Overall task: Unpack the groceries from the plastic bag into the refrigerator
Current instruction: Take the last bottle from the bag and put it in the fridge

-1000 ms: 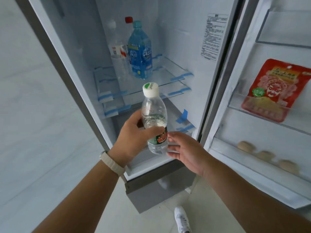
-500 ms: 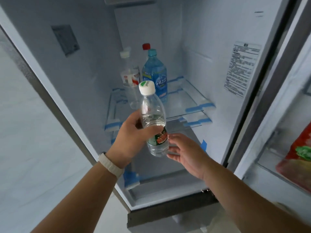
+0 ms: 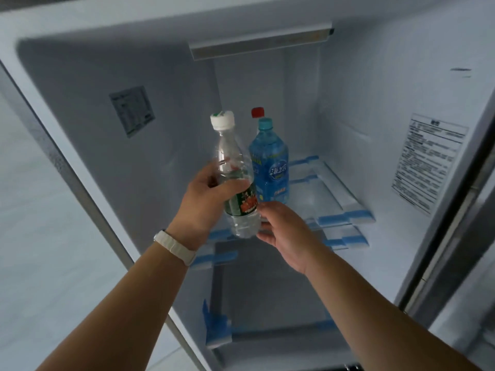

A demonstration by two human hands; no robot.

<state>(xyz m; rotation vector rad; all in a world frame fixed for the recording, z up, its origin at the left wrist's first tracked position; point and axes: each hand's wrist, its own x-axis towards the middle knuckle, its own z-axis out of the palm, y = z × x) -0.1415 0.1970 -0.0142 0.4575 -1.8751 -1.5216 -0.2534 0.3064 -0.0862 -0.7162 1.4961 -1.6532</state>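
My left hand [image 3: 203, 199] grips a clear water bottle [image 3: 235, 178] with a white cap and a green and red label, held upright in front of the open refrigerator [image 3: 348, 103]. My right hand [image 3: 284, 228] is just right of the bottle's base, fingers loosely bent, fingertips near or touching the bottle. On the glass shelf [image 3: 318, 194] behind stand a blue bottle [image 3: 270, 167] and, behind it, a bottle with a red cap [image 3: 257, 112]. The plastic bag is out of view.
Blue tape strips [image 3: 345, 216] mark the shelf edges. A lower shelf [image 3: 267, 290] sits beneath. A printed sticker [image 3: 428, 162] is on the right inner wall, another sticker [image 3: 132, 111] on the left wall. The door edge [image 3: 455, 236] stands at right.
The view has tilted up and moved closer into the refrigerator. My left hand has raised the bottle toward the shelf with the blue bottle; my right hand follows beside its base.
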